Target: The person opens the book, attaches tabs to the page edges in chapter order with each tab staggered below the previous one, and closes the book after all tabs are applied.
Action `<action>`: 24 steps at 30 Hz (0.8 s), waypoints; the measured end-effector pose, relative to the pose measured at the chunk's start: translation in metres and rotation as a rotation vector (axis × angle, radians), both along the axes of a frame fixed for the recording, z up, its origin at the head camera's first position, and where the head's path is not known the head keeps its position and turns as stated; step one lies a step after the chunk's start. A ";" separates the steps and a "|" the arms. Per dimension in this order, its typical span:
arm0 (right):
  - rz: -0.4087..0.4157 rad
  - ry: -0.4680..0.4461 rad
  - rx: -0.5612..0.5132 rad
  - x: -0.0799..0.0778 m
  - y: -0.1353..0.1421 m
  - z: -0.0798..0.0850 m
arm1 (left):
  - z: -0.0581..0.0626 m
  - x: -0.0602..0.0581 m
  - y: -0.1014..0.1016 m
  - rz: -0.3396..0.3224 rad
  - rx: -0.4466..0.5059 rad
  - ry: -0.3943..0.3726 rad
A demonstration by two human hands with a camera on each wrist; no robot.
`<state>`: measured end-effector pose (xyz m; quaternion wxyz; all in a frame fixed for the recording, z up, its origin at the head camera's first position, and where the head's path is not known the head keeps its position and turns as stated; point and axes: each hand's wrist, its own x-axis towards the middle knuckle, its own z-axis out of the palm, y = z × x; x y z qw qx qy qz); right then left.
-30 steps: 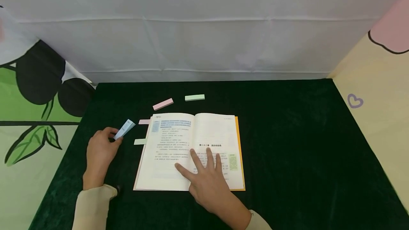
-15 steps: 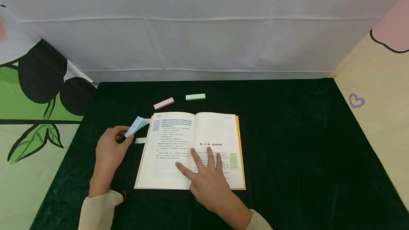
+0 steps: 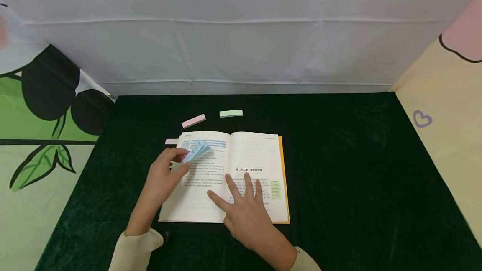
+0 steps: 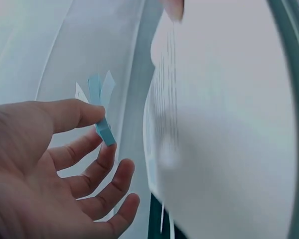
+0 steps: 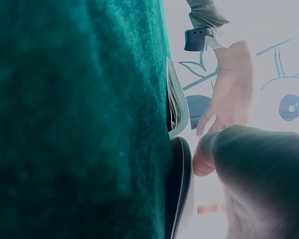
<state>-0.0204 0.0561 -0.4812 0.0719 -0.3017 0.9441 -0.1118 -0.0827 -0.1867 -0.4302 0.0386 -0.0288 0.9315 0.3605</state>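
My left hand [image 3: 164,179] pinches a pad of blue sticky notes [image 3: 196,150] between thumb and fingers, over the upper part of the open book's left page. In the left wrist view the blue pad [image 4: 102,112] sits at the fingertips, its loose ends fanned apart. The book [image 3: 203,204] lies open, with blue-highlighted lines at the top of its left page and a green printed or stuck block on the right page. My right hand [image 3: 246,214] rests with spread fingers across the lower middle of the book, near its spine.
Beyond the book lie a pink sticky-note pad [image 3: 193,121] and a green sticky-note pad [image 3: 231,113]. A pink tab [image 3: 171,141] sticks out from the book's left edge. Dark green cloth [image 3: 350,170] covers the table, with a white curtain [image 3: 241,53] behind.
My left hand has moved right with the blue sticky notes, from beside the book to over its left page. The right hand has stayed on the book.
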 end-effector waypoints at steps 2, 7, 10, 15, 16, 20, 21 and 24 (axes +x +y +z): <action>0.001 0.004 -0.002 0.000 0.000 0.000 | -0.002 0.001 0.007 -0.030 0.024 0.003; -0.001 0.006 0.003 0.001 0.000 -0.001 | -0.009 0.001 0.022 -0.101 0.059 -0.007; -0.001 0.003 0.015 0.001 0.000 -0.001 | -0.009 0.004 0.032 -0.135 0.075 -0.026; 0.001 0.013 0.013 0.001 0.000 -0.001 | -0.009 0.009 0.050 -0.178 0.129 -0.043; -0.001 0.016 0.009 0.002 0.000 -0.001 | -0.009 0.010 0.053 -0.188 0.136 -0.045; -0.004 0.013 0.005 0.002 0.000 -0.001 | -0.012 0.011 0.062 -0.222 0.156 -0.036; -0.004 0.015 0.006 0.002 0.001 -0.001 | -0.012 0.010 0.063 -0.229 0.157 -0.031; 0.000 0.026 0.009 0.001 0.001 -0.002 | -0.016 0.009 0.066 -0.254 0.167 -0.017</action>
